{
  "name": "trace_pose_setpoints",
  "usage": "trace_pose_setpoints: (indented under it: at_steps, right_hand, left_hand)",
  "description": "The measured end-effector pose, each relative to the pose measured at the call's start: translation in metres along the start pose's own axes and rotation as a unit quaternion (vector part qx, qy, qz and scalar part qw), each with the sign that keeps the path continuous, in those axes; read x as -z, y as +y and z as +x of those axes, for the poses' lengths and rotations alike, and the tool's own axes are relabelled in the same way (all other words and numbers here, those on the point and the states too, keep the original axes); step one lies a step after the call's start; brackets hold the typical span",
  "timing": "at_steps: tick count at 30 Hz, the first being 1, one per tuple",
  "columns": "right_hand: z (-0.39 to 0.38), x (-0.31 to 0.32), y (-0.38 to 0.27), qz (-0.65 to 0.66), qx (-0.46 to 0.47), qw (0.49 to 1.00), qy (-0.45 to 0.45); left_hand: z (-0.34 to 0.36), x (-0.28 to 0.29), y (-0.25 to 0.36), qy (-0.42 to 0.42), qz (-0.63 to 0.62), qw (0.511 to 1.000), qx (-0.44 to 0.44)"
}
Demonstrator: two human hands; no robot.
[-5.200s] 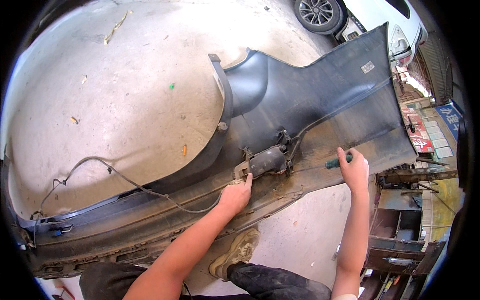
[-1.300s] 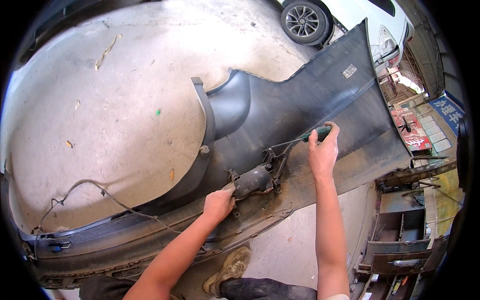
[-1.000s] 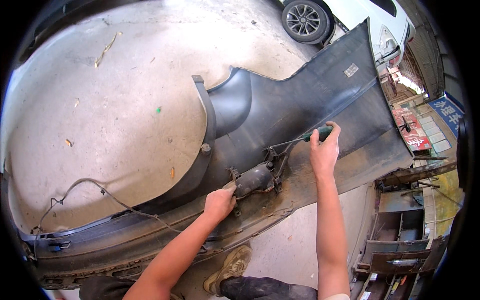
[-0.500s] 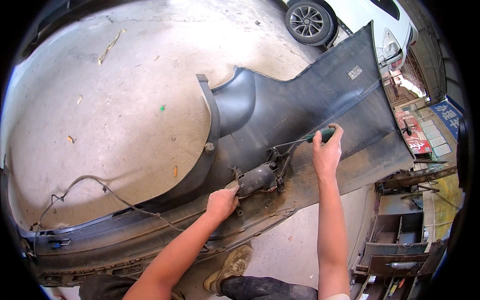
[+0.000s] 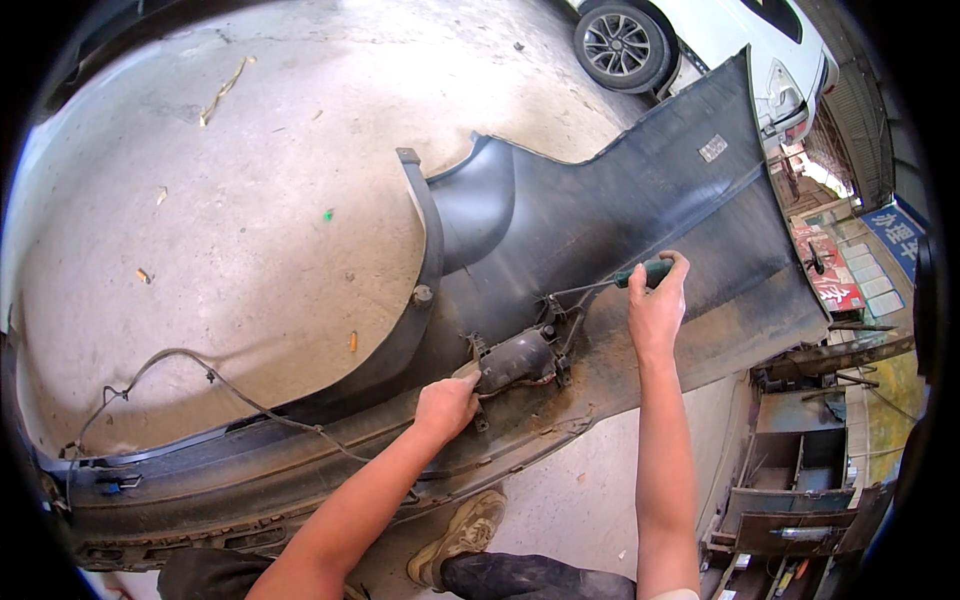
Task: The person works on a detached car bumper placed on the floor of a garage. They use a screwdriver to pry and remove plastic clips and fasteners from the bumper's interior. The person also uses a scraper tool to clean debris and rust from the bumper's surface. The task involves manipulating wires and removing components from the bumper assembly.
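A large black car bumper (image 5: 590, 225) lies with its inner side up in front of me. Fixed to it is a black lamp housing (image 5: 517, 362) with a cable beside it. My left hand (image 5: 446, 407) is closed on the housing's left end. In my right hand (image 5: 657, 308) is a screwdriver (image 5: 648, 273), held by its dark green handle. Its shaft slants down to the left, and the tip meets a small black bracket (image 5: 547, 305) just above the housing. The exact contact at the tip is too small to make out.
A loose wiring harness (image 5: 240, 398) arches over the bumper's left part. My shoe (image 5: 470, 530) is on the floor close to the near edge. Beyond stands a white car (image 5: 715, 30). At the right are metal trays (image 5: 800, 455) with tools. Scraps dot the concrete floor (image 5: 250, 180).
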State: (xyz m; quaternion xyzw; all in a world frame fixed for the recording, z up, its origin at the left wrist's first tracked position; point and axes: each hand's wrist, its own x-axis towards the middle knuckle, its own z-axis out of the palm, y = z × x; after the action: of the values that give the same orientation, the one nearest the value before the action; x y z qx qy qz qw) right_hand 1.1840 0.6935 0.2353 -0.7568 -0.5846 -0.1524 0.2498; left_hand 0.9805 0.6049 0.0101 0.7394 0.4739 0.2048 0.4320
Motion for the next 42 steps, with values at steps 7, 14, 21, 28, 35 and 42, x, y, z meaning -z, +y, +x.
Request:
trace_pose_setpoints:
  at_steps: [7, 14, 21, 28, 35, 42]
  right_hand:
    - [-0.001, 0.001, -0.003, -0.001, -0.003, 1.0, -0.005]
    - [-0.001, 0.002, -0.003, -0.005, 0.001, 1.0, -0.003]
    - [-0.001, 0.002, -0.002, 0.002, 0.0, 1.0, -0.005]
    - [-0.002, 0.003, 0.0, 0.0, -0.001, 1.0, -0.005]
    - [0.0, 0.002, 0.004, -0.028, 0.011, 1.0, 0.007]
    - [0.027, 0.006, -0.006, -0.215, -0.026, 0.975, -0.049]
  left_hand:
    - [-0.001, -0.002, -0.003, 0.018, -0.009, 1.0, -0.016]
    - [-0.001, -0.001, -0.001, 0.018, -0.011, 1.0, -0.011]
    - [0.0, -0.003, -0.003, 0.017, -0.007, 1.0, -0.011]
    - [0.001, -0.003, -0.002, -0.001, 0.001, 1.0, 0.0]
    - [0.0, -0.004, -0.002, 0.006, -0.008, 1.0, -0.005]
    - [-0.002, -0.005, -0.004, -0.021, 0.016, 1.0, 0.002]
